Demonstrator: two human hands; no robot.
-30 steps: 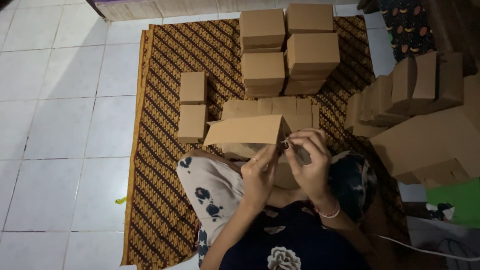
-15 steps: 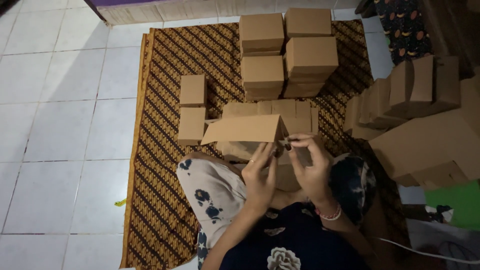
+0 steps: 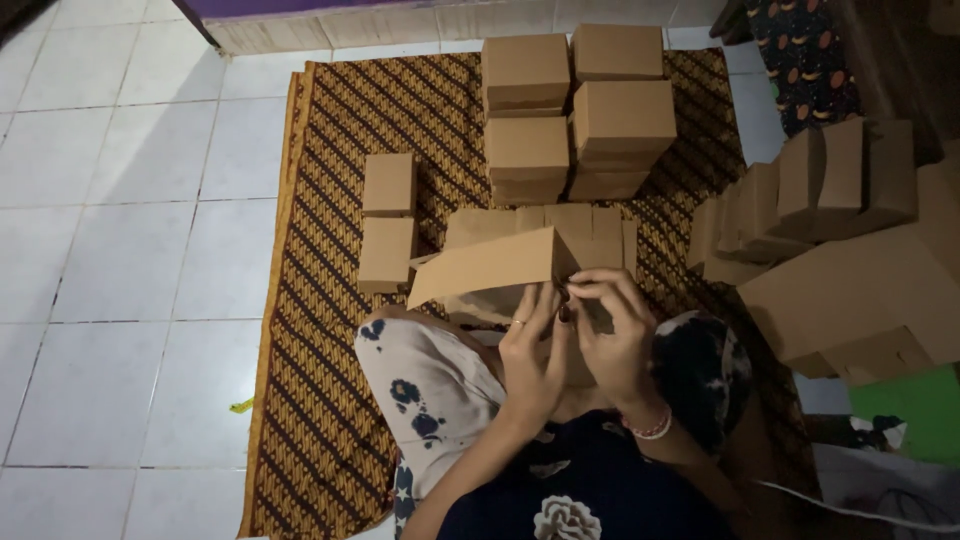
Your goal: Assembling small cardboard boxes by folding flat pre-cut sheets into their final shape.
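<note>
White floor tiles [image 3: 120,200] surround a brown patterned mat [image 3: 330,400] where a person sits, seen from above, legs folded.

Both hands meet in front of the chest at the right end of a partly folded brown cardboard box [image 3: 490,268], held above the lap. The left hand [image 3: 532,350], with a ring on one finger, has its fingers curled against the box end. The right hand [image 3: 612,335], a pale bracelet at its wrist, pinches at the same corner with bent fingertips, where a small dark thing shows between the hands; what it is cannot be told. The box flap tilts up to the left. Compared with a second ago, the box sits at nearly the same slant and the hands have drawn slightly closer at its end, so the folding of this corner looks under way rather than finished.

Just beyond the held box lies a row of flat brown blanks [image 3: 560,225]. Left of it, two small closed boxes [image 3: 388,222] lie end to end. Farther off stand four stacks of closed brown boxes [image 3: 580,110]. At the right, more folded boxes [image 3: 800,200] lean in a row beside a large carton [image 3: 860,300]. All are plain brown, with no labels visible. A green thing [image 3: 910,415] shows at the right edge.
</note>
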